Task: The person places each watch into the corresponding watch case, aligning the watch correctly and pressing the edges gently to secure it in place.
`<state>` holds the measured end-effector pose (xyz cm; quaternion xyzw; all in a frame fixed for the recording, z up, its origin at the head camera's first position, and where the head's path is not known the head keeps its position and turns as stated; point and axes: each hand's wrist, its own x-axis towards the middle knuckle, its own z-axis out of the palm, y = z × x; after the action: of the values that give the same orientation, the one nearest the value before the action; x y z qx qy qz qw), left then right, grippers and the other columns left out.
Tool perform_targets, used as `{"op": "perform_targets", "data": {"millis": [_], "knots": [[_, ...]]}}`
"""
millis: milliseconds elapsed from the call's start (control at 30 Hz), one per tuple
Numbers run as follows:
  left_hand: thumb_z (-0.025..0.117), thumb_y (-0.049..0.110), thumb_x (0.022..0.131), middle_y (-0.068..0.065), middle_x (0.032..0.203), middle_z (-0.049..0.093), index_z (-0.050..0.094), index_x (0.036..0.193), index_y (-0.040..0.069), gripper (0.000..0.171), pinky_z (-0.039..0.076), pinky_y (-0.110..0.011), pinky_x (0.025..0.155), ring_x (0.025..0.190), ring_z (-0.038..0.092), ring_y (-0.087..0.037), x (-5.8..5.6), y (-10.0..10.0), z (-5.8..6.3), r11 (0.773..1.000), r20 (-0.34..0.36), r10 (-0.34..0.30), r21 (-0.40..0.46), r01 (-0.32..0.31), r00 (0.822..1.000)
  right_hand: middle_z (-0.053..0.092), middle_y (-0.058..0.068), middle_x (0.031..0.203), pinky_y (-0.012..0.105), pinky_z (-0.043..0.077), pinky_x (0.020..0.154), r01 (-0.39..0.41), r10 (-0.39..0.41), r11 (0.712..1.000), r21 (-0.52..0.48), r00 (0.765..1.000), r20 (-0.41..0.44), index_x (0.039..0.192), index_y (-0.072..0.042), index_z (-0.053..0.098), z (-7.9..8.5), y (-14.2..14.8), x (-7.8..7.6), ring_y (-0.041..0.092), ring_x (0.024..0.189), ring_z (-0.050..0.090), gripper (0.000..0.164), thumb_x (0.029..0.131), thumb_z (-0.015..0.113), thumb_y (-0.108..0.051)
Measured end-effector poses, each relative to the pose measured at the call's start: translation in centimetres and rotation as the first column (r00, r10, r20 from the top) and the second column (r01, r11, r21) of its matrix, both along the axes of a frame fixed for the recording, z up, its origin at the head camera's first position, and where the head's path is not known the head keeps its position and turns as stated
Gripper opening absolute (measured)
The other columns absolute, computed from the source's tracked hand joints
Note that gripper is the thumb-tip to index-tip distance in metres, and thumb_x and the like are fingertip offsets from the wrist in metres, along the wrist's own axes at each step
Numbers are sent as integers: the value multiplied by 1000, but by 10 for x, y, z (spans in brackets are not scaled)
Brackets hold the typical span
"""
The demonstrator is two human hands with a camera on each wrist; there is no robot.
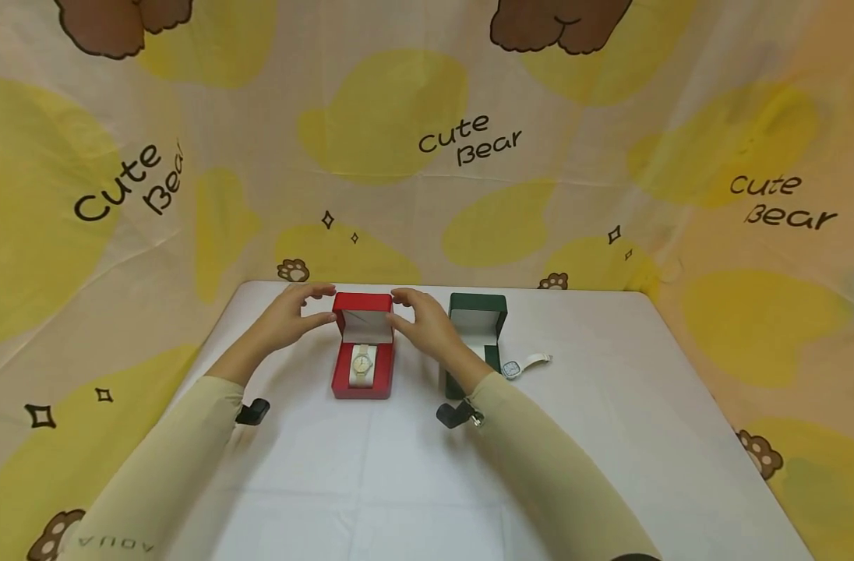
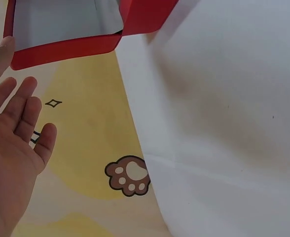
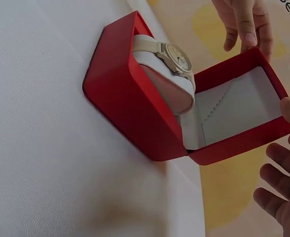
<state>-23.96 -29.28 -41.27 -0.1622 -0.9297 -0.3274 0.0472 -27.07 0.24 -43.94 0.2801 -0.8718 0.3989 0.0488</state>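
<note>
A red watch box (image 1: 361, 393) stands on the white table with its lid (image 1: 364, 301) raised. Inside its base, a watch with a pale strap (image 1: 361, 365) is wrapped around a white cushion. My left hand (image 1: 285, 318) is at the lid's left side, its thumb touching the lid's edge in the left wrist view. On the other side, my right hand (image 1: 430, 326) has its thumb at the lid's edge. In the right wrist view, the fingers of that hand (image 3: 283, 182) stay spread behind the lid, apart from it.
A green watch box (image 1: 478, 301) with a raised lid stands to the right, partly hidden by my right forearm. Beside it lies a white-strapped watch (image 1: 513, 369) on the table (image 1: 595, 452). A printed cloth (image 1: 385, 117) hangs behind the table's far edge.
</note>
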Motion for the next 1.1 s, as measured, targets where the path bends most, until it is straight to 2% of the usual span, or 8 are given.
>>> {"op": "perform_targets", "data": {"millis": [233,533,800,1100], "knots": [[73,29,96,-11,136,63,58,143,12,52,41,-57,106,127,51,-32,-1,1,2,999,-8,-29,-25,29,1000,68,4,132,42,46,109,13,-12,1000,-8,999,30,141,-12,59,1,-1,1,22,125,61,48,98,70,-31],[71,23,98,-12,133,66,61,140,8,46,41,-56,105,123,55,-32,-2,0,5,997,-10,-73,-4,73,997,72,2,125,42,50,101,13,-14,1000,26,999,38,136,-15,61,6,1,-1,20,120,63,44,98,70,-36],[72,22,97,-10,131,67,64,135,11,40,40,-55,106,122,57,-30,-2,0,7,998,38,-61,-2,62,997,72,0,122,41,50,101,-2,-2,998,62,998,60,132,-16,62,12,1,-1,18,117,64,40,97,71,-35],[74,28,96,-8,129,68,67,133,16,39,40,-54,106,122,58,-30,3,0,8,999,61,-29,16,28,998,72,1,119,41,50,101,-18,13,998,63,997,70,127,-14,65,18,2,3,19,116,65,38,95,75,-32]]}}
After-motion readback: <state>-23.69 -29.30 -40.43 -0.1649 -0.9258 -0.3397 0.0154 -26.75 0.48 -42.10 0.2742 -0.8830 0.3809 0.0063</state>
